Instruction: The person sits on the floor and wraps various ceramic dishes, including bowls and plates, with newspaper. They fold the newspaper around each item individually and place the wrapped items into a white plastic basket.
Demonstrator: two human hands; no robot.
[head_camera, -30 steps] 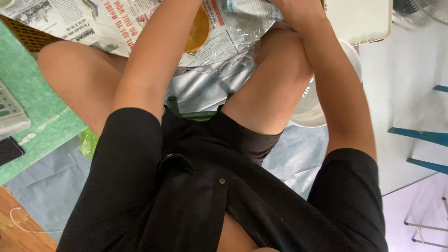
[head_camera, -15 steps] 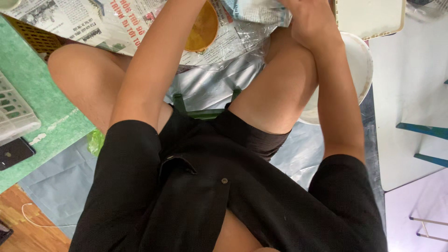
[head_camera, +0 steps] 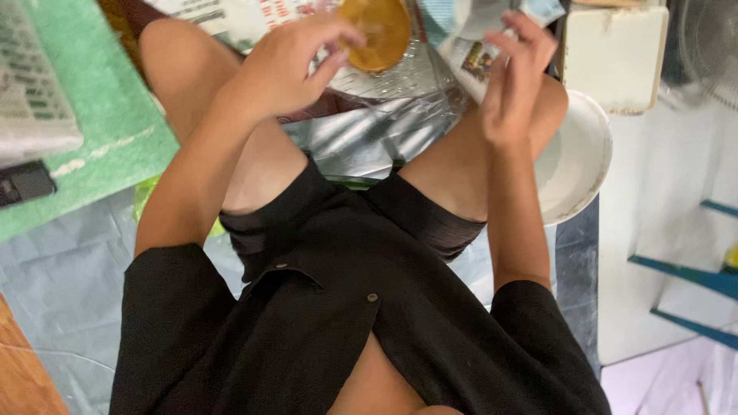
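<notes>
Above knees, left hand (head_camera: 280, 69) pinching orange disc (head_camera: 377, 32)

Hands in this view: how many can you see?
2. The left hand pinches a round yellow-orange disc at top centre; the right hand holds a printed paper packet beside it.

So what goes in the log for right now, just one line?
left hand: holds round orange piece | right hand: holds printed packet | white bowl: beside right knee
</notes>
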